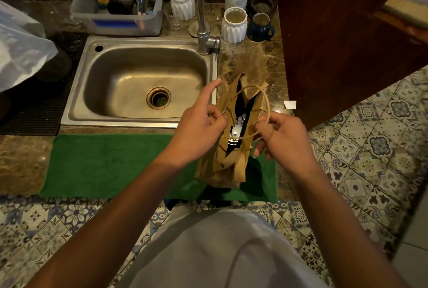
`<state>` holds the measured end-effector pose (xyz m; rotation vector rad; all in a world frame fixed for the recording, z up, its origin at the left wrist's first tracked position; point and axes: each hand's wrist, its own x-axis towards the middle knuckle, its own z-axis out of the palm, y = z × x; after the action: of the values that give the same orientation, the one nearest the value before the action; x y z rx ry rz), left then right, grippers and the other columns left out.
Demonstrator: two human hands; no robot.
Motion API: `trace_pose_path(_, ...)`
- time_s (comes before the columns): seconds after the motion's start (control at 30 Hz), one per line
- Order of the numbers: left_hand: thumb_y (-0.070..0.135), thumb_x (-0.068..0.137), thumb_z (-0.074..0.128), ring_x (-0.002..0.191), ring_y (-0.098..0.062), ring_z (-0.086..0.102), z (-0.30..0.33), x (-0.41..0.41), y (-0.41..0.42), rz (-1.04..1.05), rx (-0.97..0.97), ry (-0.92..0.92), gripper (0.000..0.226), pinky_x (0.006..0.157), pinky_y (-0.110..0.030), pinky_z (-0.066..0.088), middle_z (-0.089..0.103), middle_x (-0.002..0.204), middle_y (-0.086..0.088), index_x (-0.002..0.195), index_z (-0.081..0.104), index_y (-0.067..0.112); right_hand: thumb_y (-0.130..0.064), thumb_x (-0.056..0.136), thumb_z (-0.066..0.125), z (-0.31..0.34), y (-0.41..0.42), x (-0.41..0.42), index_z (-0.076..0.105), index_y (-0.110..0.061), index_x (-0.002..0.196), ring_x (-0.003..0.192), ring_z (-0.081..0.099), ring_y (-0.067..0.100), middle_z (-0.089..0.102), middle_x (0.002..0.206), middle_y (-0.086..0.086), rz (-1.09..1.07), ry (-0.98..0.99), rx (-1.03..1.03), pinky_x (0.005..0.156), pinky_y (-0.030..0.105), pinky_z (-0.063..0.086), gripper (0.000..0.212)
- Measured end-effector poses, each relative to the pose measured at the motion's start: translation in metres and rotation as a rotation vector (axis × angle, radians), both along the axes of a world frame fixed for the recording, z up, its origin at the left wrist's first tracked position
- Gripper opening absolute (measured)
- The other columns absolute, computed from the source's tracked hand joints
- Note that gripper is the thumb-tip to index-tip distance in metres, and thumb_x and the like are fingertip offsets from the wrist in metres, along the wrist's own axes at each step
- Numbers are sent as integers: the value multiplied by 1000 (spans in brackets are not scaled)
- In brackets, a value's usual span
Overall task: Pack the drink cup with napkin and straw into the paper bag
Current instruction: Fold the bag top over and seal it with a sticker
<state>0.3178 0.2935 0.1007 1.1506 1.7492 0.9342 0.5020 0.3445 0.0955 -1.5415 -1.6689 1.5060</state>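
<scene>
Bag contents mostly hidden: through the narrow mouth of the paper bag only a dark interior and a shiny pale patch show, possibly the cup lid, can't confirm; napkin and straw not discernible. Bag base is obscured by its own crumpled walls. Bag stands upright at the right end of the green mat, near the counter's front edge, just right of the sink; mouth faces up at the camera, its long slit running front to back. Left hand pinches the bag's left rim with thumb and curled fingers, index finger extended toward the sink. Right hand is closed on the twine handle, loop pulled to the right.
</scene>
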Motion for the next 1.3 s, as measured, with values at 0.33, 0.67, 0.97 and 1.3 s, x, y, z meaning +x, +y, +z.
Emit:
trace_pose_path(0.33,20,98,63,59,-9,62,-9,0,-7,8,-22,-20,69,56,-28,52,69,88,2,155,29,38,-20,99,64,-10,-3,-6,67,-12,87,48,68,17,76,74,11,-14,34,-68,41,25,43,15)
trace_pose_path(0.67,48,97,58,81,-29,70,-16,1,-15,-29,-55,-91,56,64,-45,63,64,97,2,149,40,36,-25,98,68,-17,-7,-7,69,-5,101,50,68,17,74,72,13,-49,214,-176,44,26,46,19)
trace_pose_path(0.97,37,101,55,69,-34,69,-23,3,-25,-33,-140,-114,22,56,-46,59,68,89,-22,105,67,19,-16,96,70,-28,-9,-11,67,-5,91,46,67,16,72,63,9,-104,373,-228,38,23,45,13)
trace_pose_path(1.3,38,100,59,50,-20,60,-29,6,-22,-107,-204,-91,37,45,-28,49,65,66,-14,95,60,2,-21,98,65,-39,-10,-22,75,-17,72,42,40,13,53,55,5,-109,385,-344,34,20,29,28)
